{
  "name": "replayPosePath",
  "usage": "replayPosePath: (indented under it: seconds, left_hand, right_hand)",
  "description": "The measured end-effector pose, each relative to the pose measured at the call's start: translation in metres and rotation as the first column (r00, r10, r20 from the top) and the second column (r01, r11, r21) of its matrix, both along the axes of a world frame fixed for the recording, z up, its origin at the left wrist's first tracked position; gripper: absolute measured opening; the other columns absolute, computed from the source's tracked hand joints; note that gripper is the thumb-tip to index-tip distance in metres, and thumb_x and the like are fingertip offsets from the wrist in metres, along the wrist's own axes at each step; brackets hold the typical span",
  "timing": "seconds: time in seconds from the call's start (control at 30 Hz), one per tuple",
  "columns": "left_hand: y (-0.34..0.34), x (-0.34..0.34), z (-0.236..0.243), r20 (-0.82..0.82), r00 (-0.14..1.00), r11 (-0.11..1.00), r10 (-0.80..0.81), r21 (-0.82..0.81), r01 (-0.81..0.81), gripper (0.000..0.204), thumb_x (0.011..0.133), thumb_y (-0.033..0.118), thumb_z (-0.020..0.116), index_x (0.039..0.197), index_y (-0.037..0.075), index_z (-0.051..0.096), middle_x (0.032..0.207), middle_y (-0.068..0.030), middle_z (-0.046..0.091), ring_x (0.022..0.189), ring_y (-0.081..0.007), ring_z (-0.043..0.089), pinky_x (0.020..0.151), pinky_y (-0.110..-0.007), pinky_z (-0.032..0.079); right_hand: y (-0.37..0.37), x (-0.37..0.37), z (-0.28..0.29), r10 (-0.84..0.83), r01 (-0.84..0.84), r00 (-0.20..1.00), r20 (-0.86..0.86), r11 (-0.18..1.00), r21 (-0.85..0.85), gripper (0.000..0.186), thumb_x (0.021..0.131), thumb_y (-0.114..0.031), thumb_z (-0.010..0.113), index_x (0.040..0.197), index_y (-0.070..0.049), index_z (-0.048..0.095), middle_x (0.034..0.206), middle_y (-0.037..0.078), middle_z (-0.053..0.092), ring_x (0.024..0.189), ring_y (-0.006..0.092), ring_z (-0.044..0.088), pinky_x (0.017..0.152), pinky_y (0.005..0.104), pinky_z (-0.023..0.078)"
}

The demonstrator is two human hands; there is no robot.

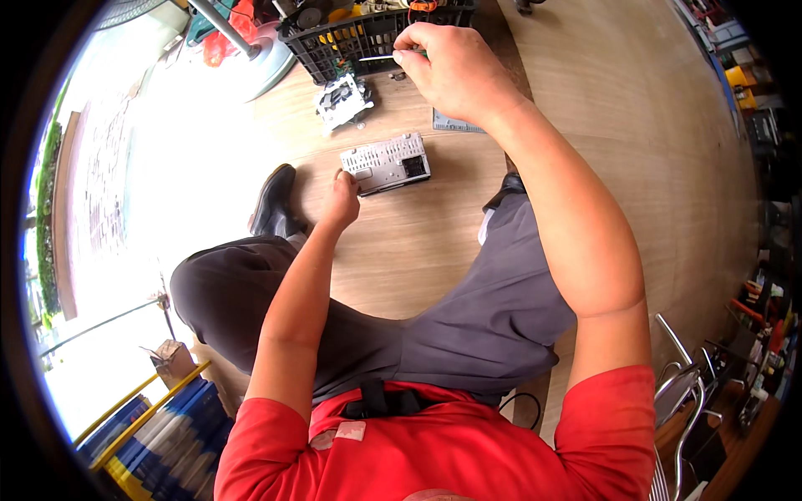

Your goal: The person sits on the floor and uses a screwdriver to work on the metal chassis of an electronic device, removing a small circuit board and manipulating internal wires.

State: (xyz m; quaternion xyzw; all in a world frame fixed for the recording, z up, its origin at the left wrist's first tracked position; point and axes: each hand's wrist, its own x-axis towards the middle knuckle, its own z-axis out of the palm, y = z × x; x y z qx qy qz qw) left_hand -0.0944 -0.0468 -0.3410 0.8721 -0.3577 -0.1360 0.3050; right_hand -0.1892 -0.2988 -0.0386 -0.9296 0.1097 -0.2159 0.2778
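A silver metal car stereo point(384, 161) lies on the floor between my feet. It has a slotted case and a black connector socket at its right side. My left hand point(342, 199) grips its near left corner with thumb and fingers. Farther out, my right hand point(451, 71) is raised and closed around a screwdriver point(378, 58). The thin shaft points left, and the handle is mostly hidden in my fist. Beyond the stereo sits a white and black mechanism point(342, 102). A grey perforated metal plate point(451, 123) lies partly hidden below my right wrist.
A black plastic crate point(305, 52) filled with tools stands at the far side. Left of it is a fan's round base point(271, 63) with a pole. My shoes point(274, 200) flank the stereo. Metal chair legs point(689, 392) and cluttered shelves point(764, 326) are at the right.
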Motion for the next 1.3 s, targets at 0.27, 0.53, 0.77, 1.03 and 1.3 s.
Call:
replayPosePath:
  seconds: [0.27, 0.53, 0.77, 1.03, 1.3]
  left_hand:
    - [-0.023, 0.01, 0.06, -0.09, 0.979, 0.979, 0.183, -0.079, -0.19, 0.015, 0.094, 0.012, 0.058, 0.098, -0.001, 0.056, 0.105, -0.0273, 0.062, 0.101, -0.0423, 0.06, 0.086, -0.046, 0.048]
    - [-0.047, 0.034, 0.245, -0.498, 0.829, 0.877, -0.253, -0.48, -0.021, 0.024, 0.105, 0.03, 0.051, 0.106, 0.006, 0.054, 0.135, -0.0134, 0.057, 0.121, -0.0196, 0.056, 0.099, -0.036, 0.046]
    - [-0.039, 0.033, 0.297, -0.611, 0.739, 0.875, -0.284, -0.481, -0.061, 0.018, 0.105, 0.023, 0.049, 0.099, 0.007, 0.053, 0.126, -0.0103, 0.062, 0.114, -0.0158, 0.059, 0.097, -0.034, 0.049]
    - [-0.057, 0.042, 0.276, -0.33, 0.889, 0.757, -0.316, -0.653, 0.026, 0.012, 0.102, 0.012, 0.054, 0.099, 0.0, 0.054, 0.105, -0.0105, 0.067, 0.1, -0.0187, 0.063, 0.089, -0.031, 0.049]
    - [-0.065, 0.043, 0.264, -0.036, 0.991, 0.808, -0.127, -0.583, 0.082, 0.008, 0.096, 0.008, 0.058, 0.097, 0.0, 0.055, 0.103, -0.0183, 0.067, 0.096, -0.0366, 0.064, 0.083, -0.039, 0.051]
  right_hand:
    - [0.002, 0.003, 0.007, -0.031, -0.002, 0.986, 0.162, 0.98, 0.2, 0.021, 0.094, -0.022, 0.063, 0.105, -0.004, 0.065, 0.08, 0.008, 0.07, 0.068, 0.0192, 0.067, 0.066, 0.0324, 0.053]
    - [0.006, 0.001, 0.022, 0.007, -0.045, 0.997, 0.075, 0.852, 0.522, 0.03, 0.093, -0.006, 0.061, 0.123, 0.0, 0.063, 0.114, 0.017, 0.07, 0.106, 0.0198, 0.066, 0.091, 0.0305, 0.051]
    - [0.023, 0.028, -0.001, 0.088, -0.155, 0.988, 0.131, 0.697, 0.7, 0.026, 0.094, -0.026, 0.066, 0.093, 0.0, 0.063, 0.071, 0.003, 0.063, 0.06, 0.0125, 0.058, 0.058, 0.029, 0.051]
    - [0.035, 0.045, -0.013, 0.176, -0.055, 0.984, -0.007, 0.346, 0.937, 0.03, 0.1, -0.031, 0.061, 0.102, -0.001, 0.067, 0.077, 0.002, 0.064, 0.064, 0.0096, 0.057, 0.055, 0.0267, 0.047]
    - [0.033, 0.053, -0.016, 0.22, -0.038, 0.976, -0.007, 0.199, 0.979, 0.018, 0.095, -0.021, 0.067, 0.102, -0.004, 0.067, 0.088, 0.004, 0.07, 0.07, 0.0121, 0.064, 0.059, 0.0265, 0.051]
